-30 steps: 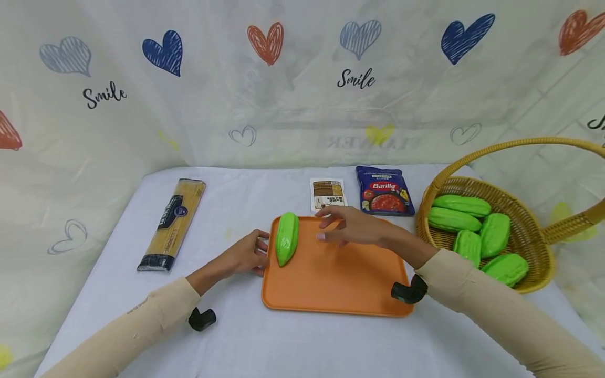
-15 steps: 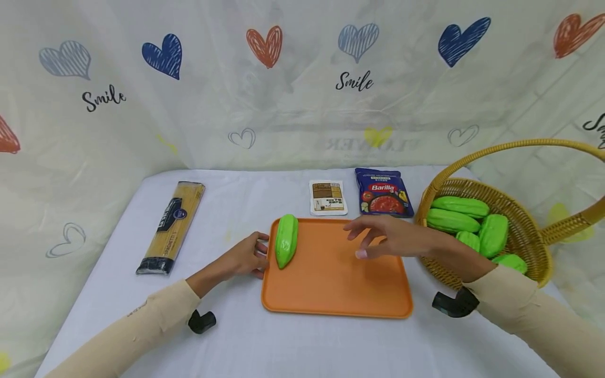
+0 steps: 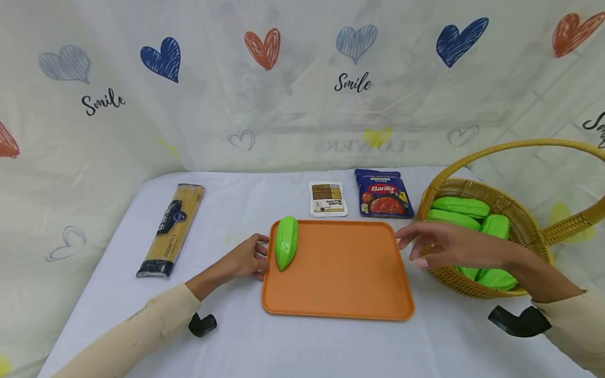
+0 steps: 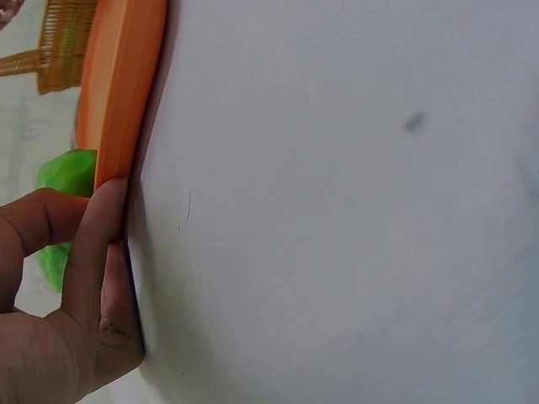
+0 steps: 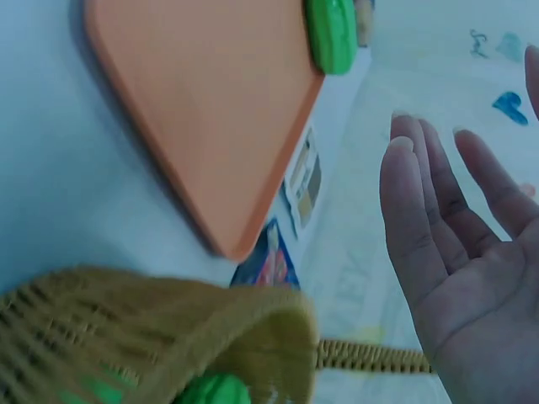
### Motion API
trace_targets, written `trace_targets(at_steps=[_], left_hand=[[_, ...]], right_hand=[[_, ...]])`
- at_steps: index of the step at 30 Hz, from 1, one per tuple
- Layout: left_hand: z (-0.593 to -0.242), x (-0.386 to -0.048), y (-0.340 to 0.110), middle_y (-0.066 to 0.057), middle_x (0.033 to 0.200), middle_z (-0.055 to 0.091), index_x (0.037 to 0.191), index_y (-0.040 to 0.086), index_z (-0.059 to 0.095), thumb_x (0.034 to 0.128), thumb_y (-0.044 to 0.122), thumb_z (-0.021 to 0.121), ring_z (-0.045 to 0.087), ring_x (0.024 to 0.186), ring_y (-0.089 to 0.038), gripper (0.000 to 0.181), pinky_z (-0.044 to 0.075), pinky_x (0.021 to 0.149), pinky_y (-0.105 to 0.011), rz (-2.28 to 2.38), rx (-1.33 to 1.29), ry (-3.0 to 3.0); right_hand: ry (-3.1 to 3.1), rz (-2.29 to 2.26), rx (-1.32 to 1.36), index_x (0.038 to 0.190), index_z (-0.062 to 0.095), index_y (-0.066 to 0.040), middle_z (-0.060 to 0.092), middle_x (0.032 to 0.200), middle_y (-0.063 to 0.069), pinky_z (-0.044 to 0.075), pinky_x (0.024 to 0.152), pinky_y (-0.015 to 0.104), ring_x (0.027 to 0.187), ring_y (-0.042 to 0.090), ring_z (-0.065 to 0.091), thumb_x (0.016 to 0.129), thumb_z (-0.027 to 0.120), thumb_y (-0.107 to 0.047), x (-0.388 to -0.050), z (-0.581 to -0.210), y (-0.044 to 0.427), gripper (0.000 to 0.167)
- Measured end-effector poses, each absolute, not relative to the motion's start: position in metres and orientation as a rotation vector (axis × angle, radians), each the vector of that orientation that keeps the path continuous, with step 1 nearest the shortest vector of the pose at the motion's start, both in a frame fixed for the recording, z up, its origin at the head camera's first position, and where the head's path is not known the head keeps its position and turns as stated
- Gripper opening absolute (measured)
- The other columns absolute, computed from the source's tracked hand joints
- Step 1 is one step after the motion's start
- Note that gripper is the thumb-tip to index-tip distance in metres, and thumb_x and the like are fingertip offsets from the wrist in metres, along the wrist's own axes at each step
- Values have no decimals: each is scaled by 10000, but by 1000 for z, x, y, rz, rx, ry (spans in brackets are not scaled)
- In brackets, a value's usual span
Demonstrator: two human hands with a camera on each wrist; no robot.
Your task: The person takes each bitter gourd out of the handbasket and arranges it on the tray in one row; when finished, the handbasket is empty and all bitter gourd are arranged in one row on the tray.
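Orange plastic forms the shallow rectangular tray [image 3: 340,273] in front of you, lying flat on the white-covered worktop [image 3: 227,346]. Your left hand [image 3: 246,257] rests beside its left edge, fingers loosely bent, fingertips touching the outer wall of the rim. Just inside that edge lies a glossy green, elongated, ridged vegetable [image 3: 286,244], its pointed end towards you.

Your right hand [image 3: 456,244] is raised between the tray's right edge and the brown wicker basket [image 3: 449,281], partly covering the basket in the head view; its fingers are relaxed and apart, the palm free. Several similar green ridged pieces [image 3: 460,206] lie in the basket, under its tall arched handle [image 3: 512,143].

Beyond the tray you have a small white-and-brown flat packet [image 3: 328,199] and, to its right, a dark blue Barilla pouch [image 3: 384,194]. A long yellow-and-black spaghetti pack [image 3: 172,231] lies slanted on your left, well apart from the tray. Behind the worktop hangs a pale sheet printed with hearts [image 3: 302,94].
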State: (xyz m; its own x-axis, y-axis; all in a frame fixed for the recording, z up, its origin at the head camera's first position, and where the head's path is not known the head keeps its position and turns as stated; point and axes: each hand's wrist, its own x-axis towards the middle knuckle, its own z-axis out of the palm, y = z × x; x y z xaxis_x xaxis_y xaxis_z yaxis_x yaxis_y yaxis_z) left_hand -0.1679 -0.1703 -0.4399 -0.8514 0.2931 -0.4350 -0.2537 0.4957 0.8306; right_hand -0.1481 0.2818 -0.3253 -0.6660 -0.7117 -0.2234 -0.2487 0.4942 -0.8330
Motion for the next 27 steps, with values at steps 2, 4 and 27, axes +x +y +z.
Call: trace_targets(at_steps=[2, 4, 27], left_hand=[[-439, -167, -170, -156, 1200, 522, 1463, 31, 369, 830, -22, 711, 624, 963, -224, 722, 646, 682, -340, 1353, 21, 2209], [-439, -166, -170, -161, 1201, 519, 1465, 26, 365, 829, -28, 703, 624, 965, -229, 722, 646, 683, -342, 1352, 26, 2207], [-439, -167, -171, -161, 1214, 510, 1464, 28, 360, 838, -17, 705, 618, 997, -230, 716, 646, 694, -334, 1340, 31, 2209]], right_hand=[[2197, -1080, -789, 1414, 499, -131, 593, 1283, 48, 593, 852, 265, 1045, 177, 646, 984, 623, -117, -145, -323, 292, 448], [2210, -1059, -780, 1421, 493, -135, 604, 1289, -18, 595, 850, 259, 1053, 163, 646, 989, 611, -112, -143, -321, 302, 448], [2553, -840, -553, 1469, 445, -144, 616, 1299, 56, 585, 814, 248, 1068, 38, 640, 1013, 579, -198, -193, -313, 372, 477]])
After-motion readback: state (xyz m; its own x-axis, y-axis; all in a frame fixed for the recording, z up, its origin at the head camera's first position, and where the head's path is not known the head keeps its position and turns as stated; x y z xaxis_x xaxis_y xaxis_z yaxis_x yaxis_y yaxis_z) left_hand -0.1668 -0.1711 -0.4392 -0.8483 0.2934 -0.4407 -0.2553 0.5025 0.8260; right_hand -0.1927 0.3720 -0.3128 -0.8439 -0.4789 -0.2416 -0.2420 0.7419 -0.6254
